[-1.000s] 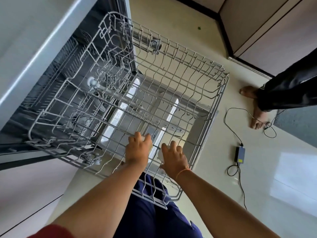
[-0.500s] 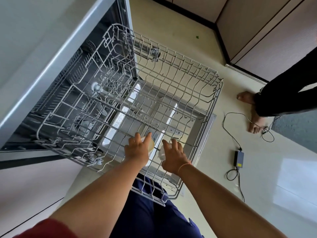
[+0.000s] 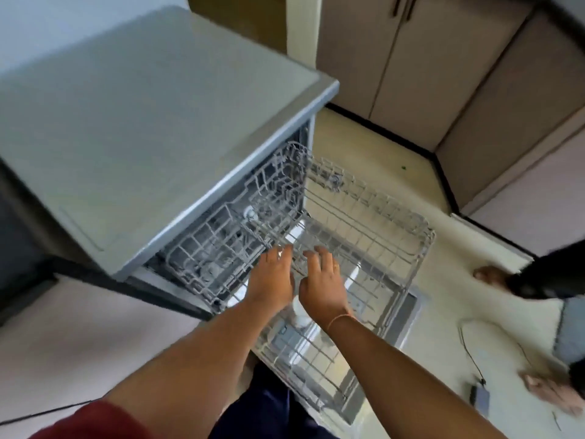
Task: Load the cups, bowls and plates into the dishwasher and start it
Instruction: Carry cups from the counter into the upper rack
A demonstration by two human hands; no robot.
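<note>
Here's the dishwasher [image 3: 152, 128], standing on the left with its flat grey top facing up and its door [image 3: 410, 315] dropped open towards the near right. The wire rack [image 3: 383, 239] is pulled well out of the machine and hangs over that door, its far left end just inside the opening.

Both hands are over the middle of the rack, side by side and nearly touching. The left hand [image 3: 273, 285] lies palm down, grip open, fingers stretched flat towards the wires. The right hand [image 3: 323, 285] does the same just to its right: grip open, fingers [image 3: 318, 256] spread on the wires, and a thin thread band [image 3: 340, 318] round the wrist. Nothing is pinched or clasped in either one.

A small white round shape [image 3: 299, 313] shows between the wrists, below the wires; the picture is too blurred to say what it is.

A red sleeve [image 3: 95, 419] sits at the near left edge. On the pale floor [image 3: 364, 147] to the right, another person's bare foot [image 3: 489, 275] and dark trouser leg [image 3: 550, 277] come in from the edge, well apart from the rack. A black cable [image 3: 468, 343] runs to a small adapter [image 3: 481, 397] near the right corner. Beige cupboards [image 3: 411, 58] line the far wall.
</note>
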